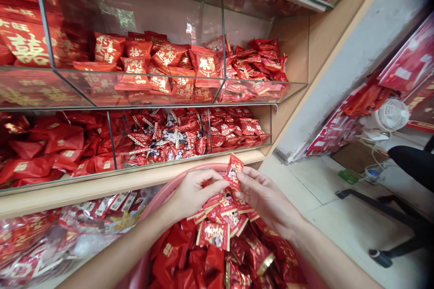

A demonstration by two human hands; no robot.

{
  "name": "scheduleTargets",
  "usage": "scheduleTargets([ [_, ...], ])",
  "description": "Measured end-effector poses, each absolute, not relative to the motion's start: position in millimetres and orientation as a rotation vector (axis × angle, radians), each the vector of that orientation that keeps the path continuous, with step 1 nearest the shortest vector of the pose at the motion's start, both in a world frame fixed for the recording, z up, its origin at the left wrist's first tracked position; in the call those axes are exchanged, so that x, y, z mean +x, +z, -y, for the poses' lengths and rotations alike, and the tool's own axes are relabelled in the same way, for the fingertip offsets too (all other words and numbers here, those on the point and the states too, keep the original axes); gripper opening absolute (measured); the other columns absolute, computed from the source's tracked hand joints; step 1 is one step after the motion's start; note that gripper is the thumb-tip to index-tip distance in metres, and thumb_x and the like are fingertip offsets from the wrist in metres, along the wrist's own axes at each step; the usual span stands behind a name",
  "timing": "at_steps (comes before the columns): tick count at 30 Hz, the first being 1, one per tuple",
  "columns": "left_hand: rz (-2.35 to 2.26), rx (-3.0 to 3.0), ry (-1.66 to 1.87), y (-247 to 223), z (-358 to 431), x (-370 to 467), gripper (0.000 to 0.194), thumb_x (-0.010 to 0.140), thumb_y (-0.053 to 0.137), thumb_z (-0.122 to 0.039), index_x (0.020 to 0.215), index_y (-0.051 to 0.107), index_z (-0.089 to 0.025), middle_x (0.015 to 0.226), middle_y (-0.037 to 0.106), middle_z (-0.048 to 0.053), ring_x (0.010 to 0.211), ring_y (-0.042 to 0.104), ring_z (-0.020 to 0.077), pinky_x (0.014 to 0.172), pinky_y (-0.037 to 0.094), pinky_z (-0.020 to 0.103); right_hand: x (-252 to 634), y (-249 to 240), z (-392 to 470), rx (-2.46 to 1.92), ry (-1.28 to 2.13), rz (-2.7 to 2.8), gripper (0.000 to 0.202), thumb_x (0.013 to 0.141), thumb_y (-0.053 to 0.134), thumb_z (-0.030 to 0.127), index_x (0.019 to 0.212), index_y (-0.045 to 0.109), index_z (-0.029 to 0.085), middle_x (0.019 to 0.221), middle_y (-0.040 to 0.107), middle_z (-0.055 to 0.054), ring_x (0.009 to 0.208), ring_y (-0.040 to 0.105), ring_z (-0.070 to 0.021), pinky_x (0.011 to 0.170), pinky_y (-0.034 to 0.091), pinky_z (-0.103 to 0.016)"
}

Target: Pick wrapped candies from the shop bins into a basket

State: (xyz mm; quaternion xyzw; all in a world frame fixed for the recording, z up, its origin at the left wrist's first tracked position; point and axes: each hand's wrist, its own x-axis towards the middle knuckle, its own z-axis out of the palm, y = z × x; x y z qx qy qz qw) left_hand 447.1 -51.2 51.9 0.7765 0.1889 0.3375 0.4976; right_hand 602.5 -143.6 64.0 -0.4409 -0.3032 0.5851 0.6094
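Between my two hands, a small red candy packet with gold print and a little figure stands nearly upright. My right hand pinches its right side between thumb and fingers. On the packet's left edge, the thumb and fingertips of my left hand close in a pinch. Both hands are above a pink basket heaped with red wrapped candies. Similar small packets with gold zigzag edges lie on top of the heap, below my hands. Plain dark red packets fill the basket nearer to me.
Ahead rises a wooden shelf with glass-fronted compartments of red candy packets. Clear bags of red goods lie under it at left. On the right are a tiled floor, a black chair base and a white fan.
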Motion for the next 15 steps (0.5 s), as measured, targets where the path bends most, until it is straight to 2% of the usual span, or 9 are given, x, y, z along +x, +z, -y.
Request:
scheduleTargets([
  [6, -0.608, 1.889, 0.975, 50, 33, 442, 0.034, 0.089, 0.046, -0.034, 0.067, 0.063, -0.014, 0.068, 0.064, 0.002, 0.066, 0.058, 0.0109, 0.065, 0.045, 0.022, 615, 63, 168, -1.316, 1.266, 0.93, 0.025, 0.076, 0.07, 0.039, 0.091, 0.063, 0.02, 0.085, 0.062, -0.002, 0.079, 0.055, -0.0149, 0.074, 0.045, -0.028],
  [11, -0.628, 1.773, 1.048, 42, 20, 439, 0.034, 0.089, 0.046, -0.035, 0.069, 0.063, -0.014, 0.066, 0.063, 0.001, 0.065, 0.059, 0.0106, 0.067, 0.047, 0.022, 636, 56, 190, -1.562, 1.136, 1.023, 0.034, 0.071, 0.071, 0.048, 0.082, 0.06, 0.018, 0.074, 0.058, 0.0, 0.069, 0.052, -0.0133, 0.065, 0.043, -0.026],
  [15, -0.621, 1.796, 1.033, 40, 20, 440, 0.032, 0.089, 0.048, -0.034, 0.069, 0.063, -0.014, 0.066, 0.063, 0.001, 0.065, 0.059, 0.0102, 0.067, 0.047, 0.021, 648, 61, 193, -1.639, 1.052, 1.044, 0.037, 0.071, 0.068, 0.053, 0.082, 0.061, 0.018, 0.077, 0.061, -0.002, 0.073, 0.055, -0.0164, 0.068, 0.045, -0.029],
])
